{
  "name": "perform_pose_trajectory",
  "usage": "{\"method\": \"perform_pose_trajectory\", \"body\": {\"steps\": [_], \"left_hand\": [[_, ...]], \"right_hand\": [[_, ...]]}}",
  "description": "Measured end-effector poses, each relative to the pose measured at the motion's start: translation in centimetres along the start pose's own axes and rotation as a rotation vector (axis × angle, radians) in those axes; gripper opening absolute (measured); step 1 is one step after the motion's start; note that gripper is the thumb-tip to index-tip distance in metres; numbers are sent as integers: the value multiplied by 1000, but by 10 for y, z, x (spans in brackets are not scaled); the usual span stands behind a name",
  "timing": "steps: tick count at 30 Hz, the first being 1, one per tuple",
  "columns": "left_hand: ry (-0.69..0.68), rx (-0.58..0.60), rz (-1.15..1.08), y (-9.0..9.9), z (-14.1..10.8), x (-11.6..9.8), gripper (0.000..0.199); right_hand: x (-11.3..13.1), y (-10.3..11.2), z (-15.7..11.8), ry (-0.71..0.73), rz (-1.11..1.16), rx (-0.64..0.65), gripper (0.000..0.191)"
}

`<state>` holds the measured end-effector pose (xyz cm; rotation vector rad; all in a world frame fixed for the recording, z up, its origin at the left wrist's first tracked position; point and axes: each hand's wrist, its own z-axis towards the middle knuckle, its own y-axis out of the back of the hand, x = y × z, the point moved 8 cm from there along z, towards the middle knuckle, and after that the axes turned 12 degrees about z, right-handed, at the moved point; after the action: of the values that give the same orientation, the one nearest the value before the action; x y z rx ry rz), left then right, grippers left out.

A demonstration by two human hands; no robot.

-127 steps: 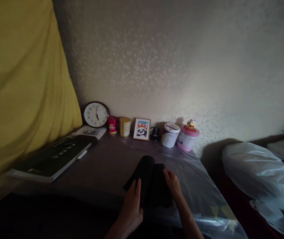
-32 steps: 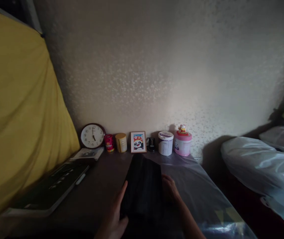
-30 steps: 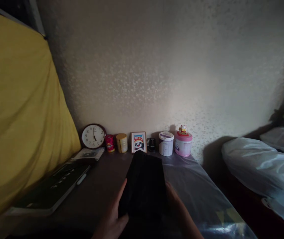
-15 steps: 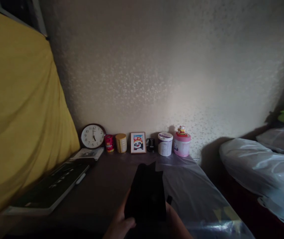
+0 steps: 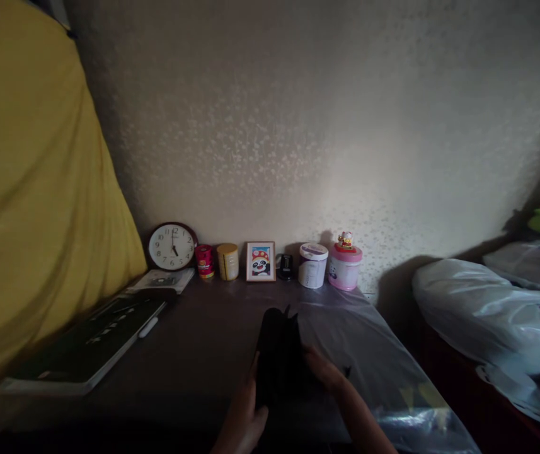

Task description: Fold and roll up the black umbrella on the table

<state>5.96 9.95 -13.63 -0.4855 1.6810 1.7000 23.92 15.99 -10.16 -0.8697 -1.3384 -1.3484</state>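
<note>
Wall (image 5: pixel 232 126): pale, with a small leafy pattern, beyond both grips; a yellow cloth (image 5: pixel 38 189) hangs at far left.
Desk (image 5: pixel 194 340): dark, under a shiny clear cover, spreading ahead of the grips and to both sides.
Black item (image 5: pixel 279 356): between the two grips, over the near part of the desk, its upper end uneven with a thin point standing up; too dark to make out its folds.
Left grip (image 5: pixel 247 410): partly closed on the left side of the black item, thumb toward the wearer.
Right grip (image 5: pixel 321 369): fingers bent, partly closed at the item's right edge; the fingertips are lost against the black.
Change: half a second ago the black item looked broader and hid more of the right grip; now it shows narrower, and more of the right hand and forearm is visible.
Small dark piece (image 5: pixel 348 371): just beside the right wrist, farther right than before.
Row beyond the grips: clock (image 5: pixel 172 247), red tin (image 5: pixel 205 261), yellow tin (image 5: pixel 228 261), panda picture (image 5: pixel 261 261), black object (image 5: pixel 285 267), white tub (image 5: pixel 313 266), pink tub (image 5: pixel 344 271) with a figurine (image 5: pixel 345 240) on top.
Left of the grips: green board (image 5: pixel 85 343), papers (image 5: pixel 162 279).
Right of the grips: white plastic bag (image 5: pixel 482 309), beyond the desk.
</note>
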Motion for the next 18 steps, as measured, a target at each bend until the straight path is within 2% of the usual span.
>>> {"method": "perform_pose_trajectory", "body": {"steps": [1, 3, 6, 8, 12, 18], "left_hand": [[-9, -10, 35, 0, 0, -4, 90], [-9, -13, 111, 0, 0, -13, 91], [44, 31, 248, -1, -2, -23, 91], [88, 80, 350, -2, -4, -28, 90], [127, 123, 498, -1, -7, -35, 87], [124, 132, 572, 4, -5, -37, 84]], "right_hand": [[-2, 7, 3, -17, -30, -24, 21], [0, 28, 7, -29, -122, -152, 26], [17, 53, 3, 10, -242, -337, 32], [26, 52, 0, 0, -273, -323, 36], [29, 35, -6, -64, -298, -233, 46], [27, 28, 2, -42, -211, -225, 22]]}}
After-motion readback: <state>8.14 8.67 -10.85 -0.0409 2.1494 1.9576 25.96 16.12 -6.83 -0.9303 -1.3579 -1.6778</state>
